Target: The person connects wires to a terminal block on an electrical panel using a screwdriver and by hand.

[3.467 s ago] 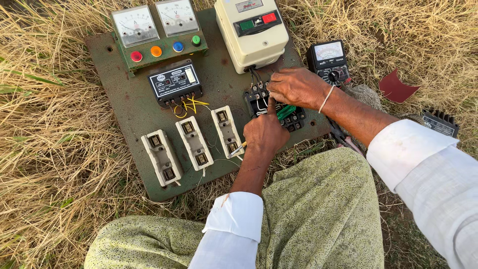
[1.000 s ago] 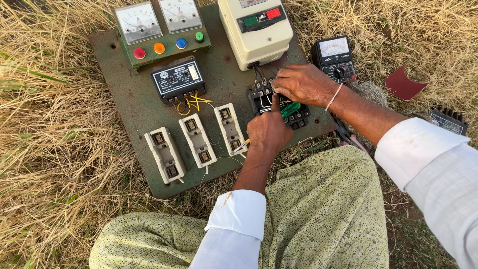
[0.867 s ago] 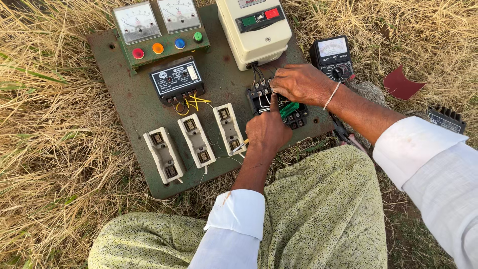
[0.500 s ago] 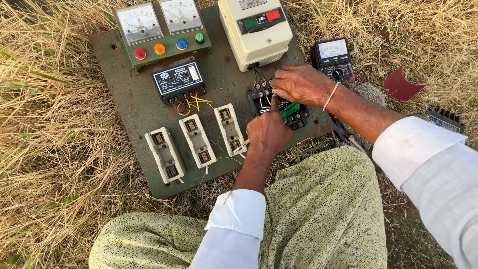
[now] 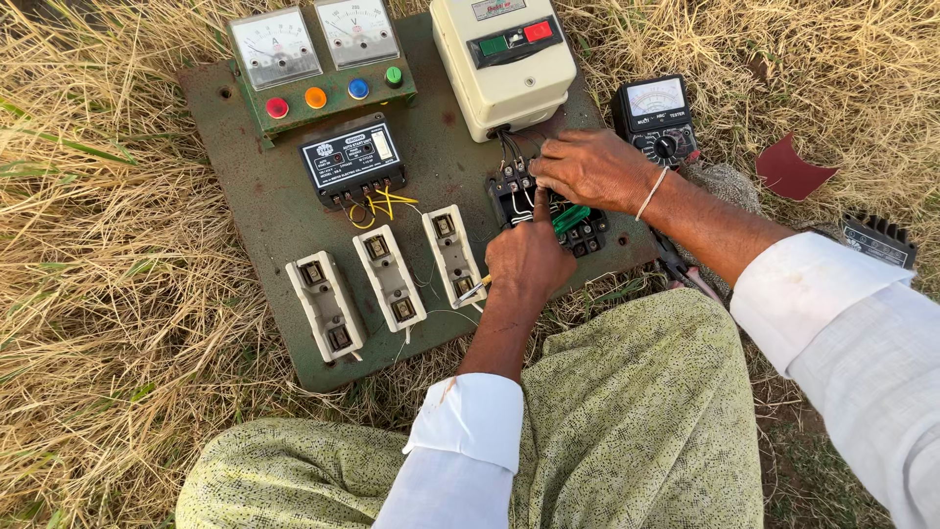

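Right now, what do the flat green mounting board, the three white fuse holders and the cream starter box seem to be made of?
The flat green mounting board looks like painted sheet metal: dull, with rusty brown patches and worn edges. The three white fuse holders look like glazed ceramic, smooth and thick-walled, though plastic cannot be ruled out. The cream starter box appears to be moulded plastic or enamelled metal, with rounded corners and an even satin surface.
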